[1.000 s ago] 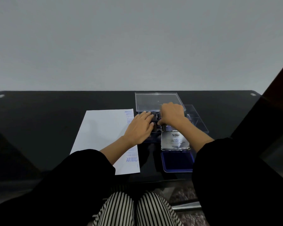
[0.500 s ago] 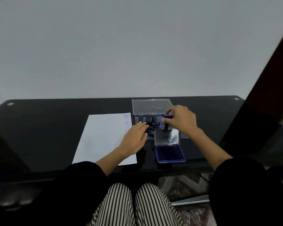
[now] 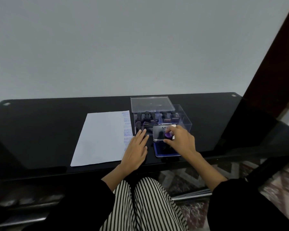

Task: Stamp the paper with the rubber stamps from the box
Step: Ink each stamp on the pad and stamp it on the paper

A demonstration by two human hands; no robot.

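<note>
Just right of the frame's centre, the right hand (image 3: 180, 142) pinches a small rubber stamp (image 3: 167, 135) by its rounded purple knob above the blue ink pad (image 3: 158, 150). The stamp looks light and rigid, best held by that smooth knob with the inky face down. The left hand (image 3: 137, 150) lies flat, fingers straight, at the right edge of the thin, limp paper (image 3: 103, 137), below the clear hard-plastic box (image 3: 182, 120) of dark stamps (image 3: 147, 116).

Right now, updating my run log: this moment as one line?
step: inking | right hand: holds purple-topped stamp over ink pad | left hand: flat by paper
</note>
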